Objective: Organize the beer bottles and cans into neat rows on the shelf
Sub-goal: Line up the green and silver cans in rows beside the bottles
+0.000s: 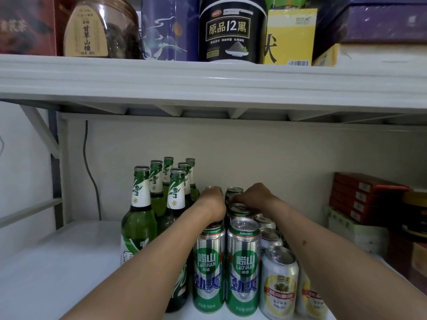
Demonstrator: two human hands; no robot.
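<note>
**Both hands deep among the cans on the lower shelf**

Head view. The white shelf (57,262) lies bare on its left half, from the front edge back to the wall; that is the open room. To the right, a stack of red boxes (360,197) stands against the side, near the cans. The upper shelf (208,84) hangs low over everything, just above the bottle caps.

The green beer bottles (159,192) stand upright in two files, running from front to back, left of centre. Just beside them on the right, green-and-silver tall cans (242,262) stand in two files, and shorter silver-and-yellow cans (279,282) in further files right of those.

The left hand (212,204) reaches over the left file of tall cans, knuckles up, its fingers curled down over a can top at the back. The right hand (256,195) does the same over the next file. Whether either truly grips a can or only rests on it, I cannot tell; the fingertips are hidden.

Behind is a plain pale wall with a dark cable (89,172) hanging down at left.
</note>
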